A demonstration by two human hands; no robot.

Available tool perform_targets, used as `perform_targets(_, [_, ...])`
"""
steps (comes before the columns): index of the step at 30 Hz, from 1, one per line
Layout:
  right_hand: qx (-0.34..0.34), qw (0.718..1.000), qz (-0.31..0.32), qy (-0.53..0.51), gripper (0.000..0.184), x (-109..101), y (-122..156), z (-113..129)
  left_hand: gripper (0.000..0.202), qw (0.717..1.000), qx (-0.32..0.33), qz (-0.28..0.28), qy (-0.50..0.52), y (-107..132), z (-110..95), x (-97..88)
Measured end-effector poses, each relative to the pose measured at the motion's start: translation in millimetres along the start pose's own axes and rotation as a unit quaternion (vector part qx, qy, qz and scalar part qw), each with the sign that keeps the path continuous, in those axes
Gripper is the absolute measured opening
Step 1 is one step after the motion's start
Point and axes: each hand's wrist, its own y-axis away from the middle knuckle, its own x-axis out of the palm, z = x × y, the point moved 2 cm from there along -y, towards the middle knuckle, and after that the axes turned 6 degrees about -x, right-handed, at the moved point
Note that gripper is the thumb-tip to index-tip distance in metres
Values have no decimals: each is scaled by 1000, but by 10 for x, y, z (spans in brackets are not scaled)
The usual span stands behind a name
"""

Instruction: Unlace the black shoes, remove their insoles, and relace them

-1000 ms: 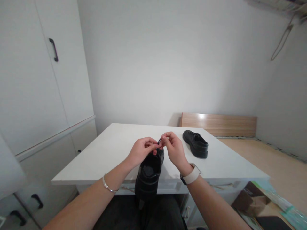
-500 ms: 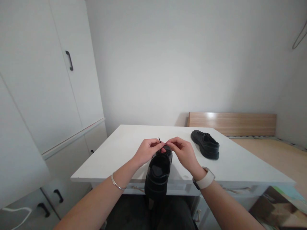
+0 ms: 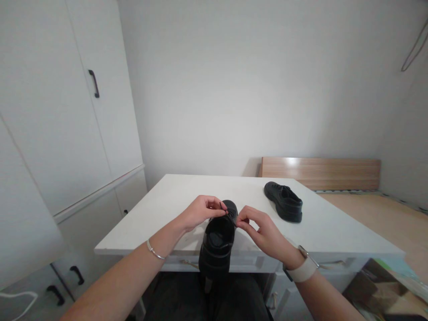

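Note:
A black lace-up shoe rests at the front edge of the white table, its heel toward me and its toe pointing away. My left hand pinches a black shoelace above the shoe's tongue, and a short end sticks up from the fingers. On the right side of the opening, my right hand is closed with thumb and forefinger on the other part of the lace. A second black shoe stands farther back on the right of the table.
White cabinets with dark handles line the left side. Beyond the table at right lies a bed base with a wooden headboard. A cardboard box sits low at the right. Drawers run under the tabletop.
My hands have moved apart: the right hand has come down and to the right, drawing the lace along the shoe's right side. My left hand has shifted slightly left.

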Motion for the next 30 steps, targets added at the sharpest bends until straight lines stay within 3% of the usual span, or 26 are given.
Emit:
perform_targets(2, [12, 1000, 3, -1, 19, -12, 3, -34, 9, 999, 23, -3, -36, 27, -70, -10])
perform_targets(4, [31, 999, -29, -19, 22, -9, -36, -101, 7, 985, 93, -26, -141, 47, -144, 5])
perform_targets(6, [65, 993, -74, -61, 24, 28, -104, -196, 11, 930, 204, -54, -302, 59, -194, 64])
perform_targets(9, [128, 973, -97, -165, 19, 143, -215, -333, 16, 806, 340, -90, -476, 68, -177, 181])
perform_targets(12, [163, 956, -82, -230, 20, 237, -292, -399, 20, 756, 381, -128, -517, 78, -121, 226])
perform_targets(19, [182, 945, -32, -269, 27, 201, -343, -422, 19, 719, 403, -141, -548, 99, -64, 200])
perform_targets(26, [156, 959, 38, -235, 32, 162, -393, -445, 24, 737, 405, -149, -519, 87, -32, 203])
perform_targets(30, [121, 976, 52, -171, 23, 155, -408, -420, 23, 741, 392, -145, -525, 77, 3, 183])
